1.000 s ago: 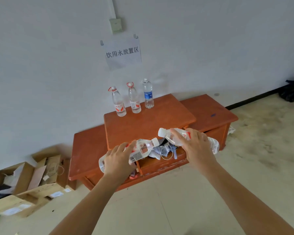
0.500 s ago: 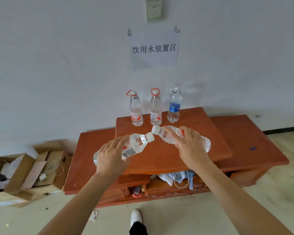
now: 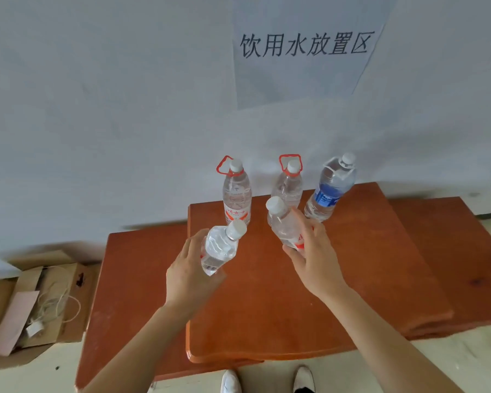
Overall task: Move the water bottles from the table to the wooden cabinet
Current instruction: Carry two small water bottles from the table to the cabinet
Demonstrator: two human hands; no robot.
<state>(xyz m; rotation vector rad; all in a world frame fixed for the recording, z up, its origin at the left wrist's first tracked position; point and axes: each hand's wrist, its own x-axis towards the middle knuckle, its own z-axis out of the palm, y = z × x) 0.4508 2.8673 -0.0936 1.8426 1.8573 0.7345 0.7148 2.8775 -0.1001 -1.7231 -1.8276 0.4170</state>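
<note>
Left hand (image 3: 190,276) grips one water bottle (image 3: 220,246), right hand (image 3: 315,259) a second bottle (image 3: 282,222) (both white-capped, tilted), wooden cabinet (image 3: 267,307) beneath them.

Two red-loop bottles (image 3: 236,199) (image 3: 291,184) plus a blue-label bottle (image 3: 328,194) stand upright at the wooden cabinet's (image 3: 366,251) back edge. Left held bottle (image 3: 220,246) and right held bottle (image 3: 279,222), both clear with white caps, are tilted over its top.

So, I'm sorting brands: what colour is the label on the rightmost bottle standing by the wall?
Blue label, clearest in the head view.

Paper sign (image 3: 304,61) on white wall (image 3: 97,109); cardboard boxes (image 3: 29,304) on floor (image 3: 451,364).
</note>
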